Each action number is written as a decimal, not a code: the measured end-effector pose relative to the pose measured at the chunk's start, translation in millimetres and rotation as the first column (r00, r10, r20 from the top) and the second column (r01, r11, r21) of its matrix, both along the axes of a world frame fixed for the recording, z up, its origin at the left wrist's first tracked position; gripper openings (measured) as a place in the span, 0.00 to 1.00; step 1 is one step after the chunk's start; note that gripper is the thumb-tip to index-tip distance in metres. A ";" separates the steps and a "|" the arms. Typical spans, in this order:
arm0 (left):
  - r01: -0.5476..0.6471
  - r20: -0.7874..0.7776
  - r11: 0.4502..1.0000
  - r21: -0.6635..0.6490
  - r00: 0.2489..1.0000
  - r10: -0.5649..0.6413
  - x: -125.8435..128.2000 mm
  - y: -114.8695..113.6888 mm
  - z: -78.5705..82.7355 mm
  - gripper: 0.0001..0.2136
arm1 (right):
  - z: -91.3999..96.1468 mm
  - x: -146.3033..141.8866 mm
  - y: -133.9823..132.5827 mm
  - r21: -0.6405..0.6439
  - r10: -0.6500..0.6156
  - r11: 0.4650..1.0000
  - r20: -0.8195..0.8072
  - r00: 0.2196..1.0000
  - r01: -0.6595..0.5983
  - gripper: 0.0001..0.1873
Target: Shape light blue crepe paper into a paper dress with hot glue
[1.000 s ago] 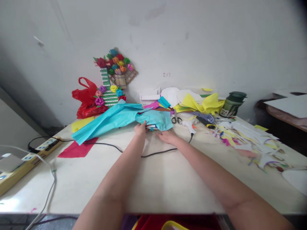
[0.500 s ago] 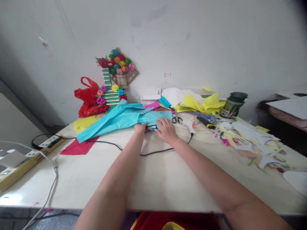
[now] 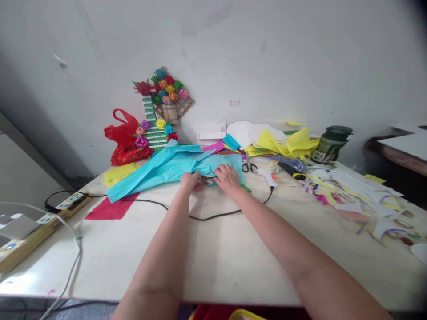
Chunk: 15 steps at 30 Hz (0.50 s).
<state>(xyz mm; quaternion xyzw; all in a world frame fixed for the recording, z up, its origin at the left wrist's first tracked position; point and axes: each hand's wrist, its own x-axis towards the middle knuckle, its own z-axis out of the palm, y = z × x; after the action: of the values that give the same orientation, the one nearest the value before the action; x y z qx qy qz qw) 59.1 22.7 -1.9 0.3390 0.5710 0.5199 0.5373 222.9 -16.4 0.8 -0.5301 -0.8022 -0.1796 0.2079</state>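
Observation:
A large sheet of light-blue crepe paper (image 3: 160, 173) lies creased across the back middle of the table. My left hand (image 3: 190, 180) is closed at its front edge, thumb on top and fingers hidden beneath. At the same edge, a short way to the right, my right hand (image 3: 228, 179) has curled fingers pinching the blue paper. Between the two hands small coloured scraps (image 3: 207, 181) show below the paper, too small to make out. To the right of my right hand lie black-handled scissors (image 3: 249, 167) and a white glue gun (image 3: 267, 177).
The glue gun's black cord (image 3: 213, 218) runs in front of my hands to a power strip (image 3: 43, 229) at left. Paper-flower decorations (image 3: 158, 135) and a red plastic bag (image 3: 125, 138) stand behind. Scraps (image 3: 353, 200) and a green bottle (image 3: 332, 144) are at right.
My hands have spread slightly apart, the left one shifting left. More of the scraps between them now shows, and a bit of green appears beside my right wrist. The view has shifted slightly.

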 end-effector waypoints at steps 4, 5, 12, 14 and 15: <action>0.018 -0.442 0.964 0.267 0.891 0.105 -14.3 -5.9 10.3 0.09 | -2.5 0.2 1.9 0.012 0.003 1.000 0.010 1.000 -0.003 0.13; 0.102 -0.580 0.908 0.407 0.797 0.170 -14.8 -8.5 13.0 0.06 | -3.0 0.1 2.1 0.015 0.006 1.000 0.011 1.000 -0.006 0.13; 0.687 -0.890 0.598 0.412 0.445 0.101 -6.4 -6.1 16.3 0.19 | -5.0 0.5 2.9 0.015 0.016 1.000 0.016 1.000 -0.017 0.13; 0.713 -0.889 0.589 0.381 0.456 0.023 -5.8 0.1 14.5 0.19 | -4.9 0.9 3.2 0.006 0.015 1.000 0.015 1.000 -0.015 0.13; 0.716 -0.878 0.581 0.388 0.478 -0.002 -5.9 3.3 13.6 0.19 | -4.7 1.1 3.3 0.003 0.017 1.000 0.012 1.000 -0.017 0.13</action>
<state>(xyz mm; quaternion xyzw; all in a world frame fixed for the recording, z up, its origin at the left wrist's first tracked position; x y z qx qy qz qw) 53.1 26.0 11.7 0.8403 0.3963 0.3420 0.1406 224.0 -13.1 -3.9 -0.5219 -0.8075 -0.1823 0.2057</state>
